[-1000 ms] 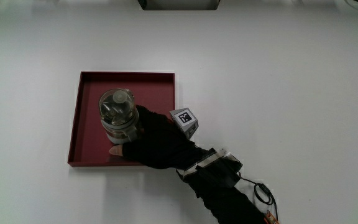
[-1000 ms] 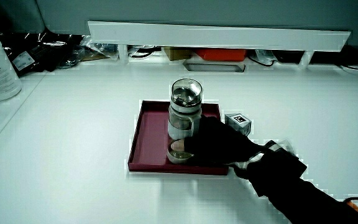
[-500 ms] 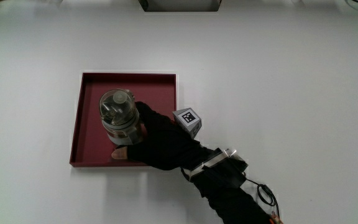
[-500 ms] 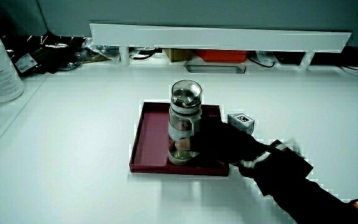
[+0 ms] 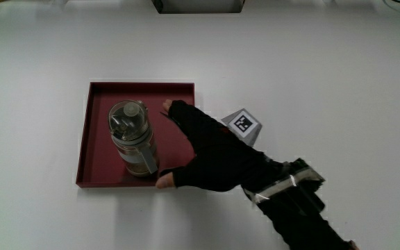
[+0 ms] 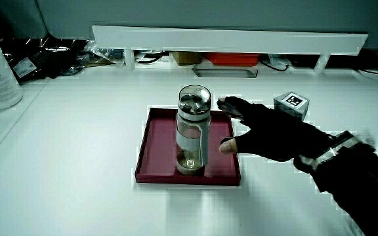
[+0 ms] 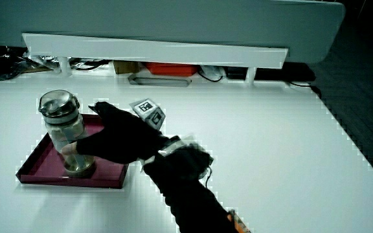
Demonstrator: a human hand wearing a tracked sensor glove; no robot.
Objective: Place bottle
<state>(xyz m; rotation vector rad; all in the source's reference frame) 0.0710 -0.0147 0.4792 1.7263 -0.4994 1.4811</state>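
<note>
Bottle standing in the tray, hand letting go

Fingers [image 5: 176, 111] are spreading open beside the bottle [image 5: 133, 138], holding nothing; a gap is showing between them and the glass in the main view and in a side view [image 6: 230, 105].

Going from the largest thing down: the white bench [image 5: 339, 83] is carrying a dark red square tray [image 5: 96, 97], and the tray is lying near the person's edge of it. The clear bottle with its grey lid is standing upright in the tray, in the part of the floor nearer the person, close to the rim. The hand [image 5: 214, 153] is hovering over the tray's rim just beside the bottle, thumb nearer the person, with the patterned cube [image 5: 243, 124] riding on its back.

By my judgement the placing is as good as done, and the step in hand is a clean release. Doing it well is meaning drawing the hand away sideways and upward, keeping the fingers wide so none is catching the lid or the body, since a tall narrow bottle is likely tipping easily at a nudge. Lifting clear of the tray's low rim is also mattering, so the tray is not sliding under the bottle.
</note>
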